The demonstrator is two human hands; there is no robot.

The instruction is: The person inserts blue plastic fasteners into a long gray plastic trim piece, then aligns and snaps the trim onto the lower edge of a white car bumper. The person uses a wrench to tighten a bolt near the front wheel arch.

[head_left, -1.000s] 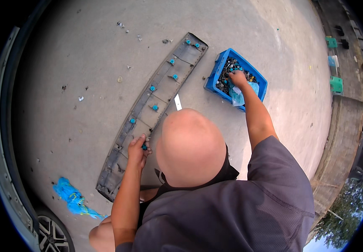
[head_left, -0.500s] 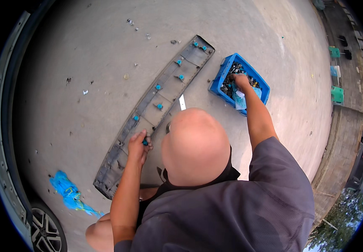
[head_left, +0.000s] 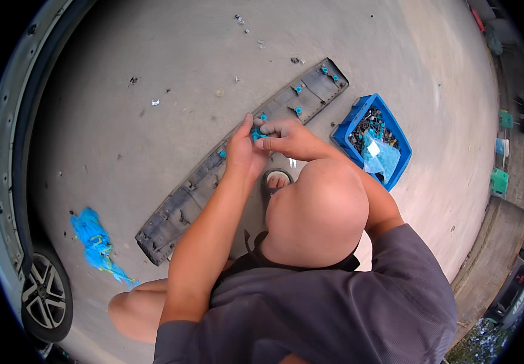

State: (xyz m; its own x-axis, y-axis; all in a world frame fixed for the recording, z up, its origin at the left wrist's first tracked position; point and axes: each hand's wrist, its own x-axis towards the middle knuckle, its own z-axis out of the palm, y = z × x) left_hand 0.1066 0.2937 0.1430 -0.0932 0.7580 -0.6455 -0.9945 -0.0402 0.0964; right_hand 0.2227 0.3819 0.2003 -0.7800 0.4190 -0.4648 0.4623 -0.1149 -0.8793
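Observation:
My two hands meet over the middle of a long, dark grey trim panel [head_left: 196, 195], which lies on the floor with its ribbed underside up. Cupped in my left hand [head_left: 245, 155] are several small teal plastic clips [head_left: 256, 134]. The thumb and fingers of my right hand [head_left: 289, 139] close around teal clip pieces at the left fingers; how many they pinch is hidden. Other teal clips [head_left: 298, 111] sit on mounts along the panel, mostly toward its far end.
A blue crate [head_left: 405, 141] to the right holds many loose dark fasteners, teal clips and a clear plastic bag [head_left: 382, 159]. Crumpled blue plastic [head_left: 94, 236] lies at left near a car wheel [head_left: 46, 290]. My bent knee [head_left: 328, 194] rises below my right forearm. Small debris dots the concrete.
My right hand has left the crate and come to my left hand. My left hand has lifted from the panel's near half and moved farther along it. The view has shifted.

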